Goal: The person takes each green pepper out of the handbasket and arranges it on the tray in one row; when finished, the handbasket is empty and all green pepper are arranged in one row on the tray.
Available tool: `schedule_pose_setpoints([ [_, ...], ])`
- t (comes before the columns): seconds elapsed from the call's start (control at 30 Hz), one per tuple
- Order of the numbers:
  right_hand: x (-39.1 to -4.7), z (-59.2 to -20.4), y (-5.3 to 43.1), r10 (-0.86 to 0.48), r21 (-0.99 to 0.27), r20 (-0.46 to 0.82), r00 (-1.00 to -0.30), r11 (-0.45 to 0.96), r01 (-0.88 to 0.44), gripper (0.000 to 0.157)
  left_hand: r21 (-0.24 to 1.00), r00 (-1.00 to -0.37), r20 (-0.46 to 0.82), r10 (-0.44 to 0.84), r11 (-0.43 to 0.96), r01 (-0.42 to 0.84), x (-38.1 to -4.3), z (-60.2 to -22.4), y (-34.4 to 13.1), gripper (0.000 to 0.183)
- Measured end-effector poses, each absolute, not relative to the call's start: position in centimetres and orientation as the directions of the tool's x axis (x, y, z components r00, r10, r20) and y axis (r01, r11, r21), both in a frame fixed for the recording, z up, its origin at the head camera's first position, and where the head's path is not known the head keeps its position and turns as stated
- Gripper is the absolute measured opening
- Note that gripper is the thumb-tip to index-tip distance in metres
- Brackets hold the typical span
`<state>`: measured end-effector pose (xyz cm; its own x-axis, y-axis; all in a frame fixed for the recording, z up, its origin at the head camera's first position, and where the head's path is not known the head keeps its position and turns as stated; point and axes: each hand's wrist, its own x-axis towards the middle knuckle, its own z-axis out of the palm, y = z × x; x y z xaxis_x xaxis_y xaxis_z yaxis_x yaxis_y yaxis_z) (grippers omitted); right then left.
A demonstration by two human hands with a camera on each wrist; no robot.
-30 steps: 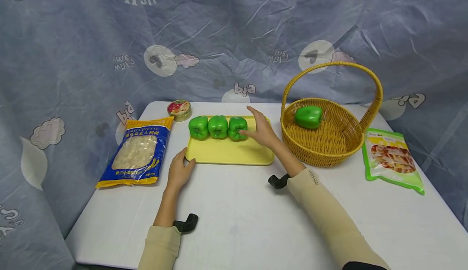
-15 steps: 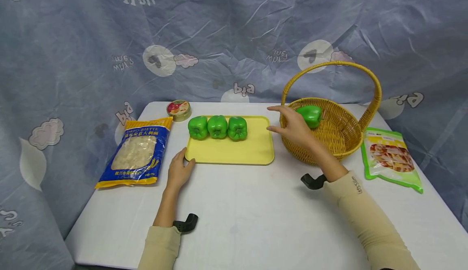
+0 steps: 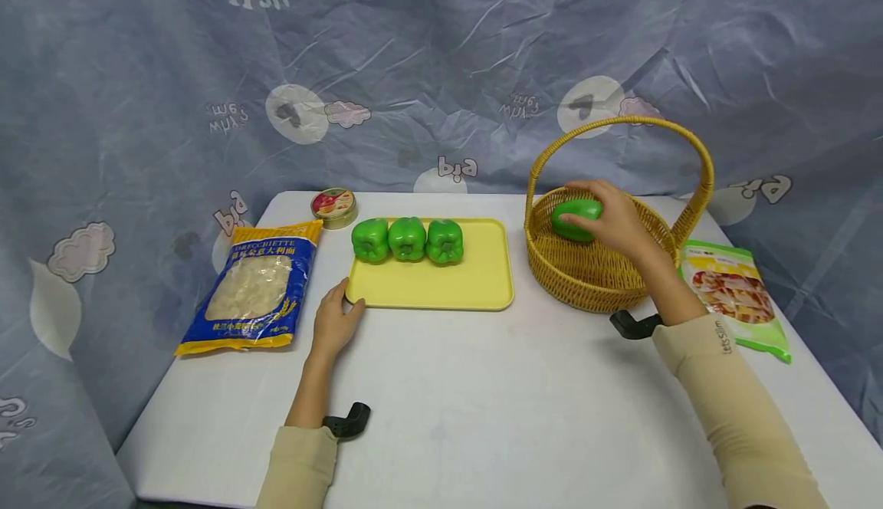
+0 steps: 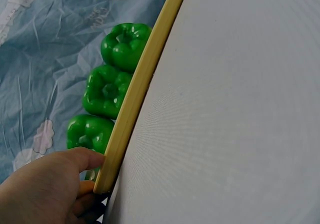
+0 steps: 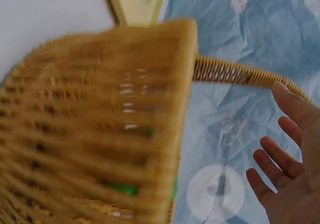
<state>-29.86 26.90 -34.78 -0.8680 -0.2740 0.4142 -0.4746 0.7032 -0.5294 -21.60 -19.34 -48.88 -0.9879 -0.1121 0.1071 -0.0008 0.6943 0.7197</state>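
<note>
My left hand (image 3: pixel 334 326) holds the near left corner of a yellow tray (image 3: pixel 438 288); in the left wrist view its thumb lies on the rim with the fingers bent beside the corner. Three green bell peppers (image 3: pixel 407 239) sit in a row along the tray's far left part. To the right stands a wicker basket (image 3: pixel 582 288) with a tall handle and one green bell pepper (image 3: pixel 576 209) inside. Over the basket, my right hand (image 3: pixel 617 224) has thumb and fingers spread beside that pepper, overlapping it in the head view. The right wrist view shows these fingers apart, with nothing between them.
A blue and yellow pasta bag (image 3: pixel 251 287) lies left of the tray, and a round tin (image 3: pixel 334 208) stands behind it. Right of the basket is a green food packet (image 3: pixel 738 290), partly behind my right forearm. A patterned curtain (image 3: pixel 414 72) hangs behind the table.
My right hand has moved right, from beside the rightmost pepper on the tray to over the basket and its pepper. The left hand has stayed at the tray corner.
</note>
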Motion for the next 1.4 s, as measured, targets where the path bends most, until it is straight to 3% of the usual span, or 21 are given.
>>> schedule_pose_setpoints([
  [0.6, -33.8, -36.6, 30.0, -0.242, -0.560, 0.200, -0.949, 0.767, -0.314, 0.089, 0.725, -0.987, 0.113, -0.113, 0.689, 0.004, -21.5, -48.8, -19.4, 0.060],
  [1.4, -35.2, -40.2, 30.9, -0.191, -0.565, 0.124, -0.974, 0.793, -0.228, 0.095, 0.732, -0.986, 0.111, -0.123, 0.681, -0.002, -21.5, -48.7, -19.2, 0.060],
])
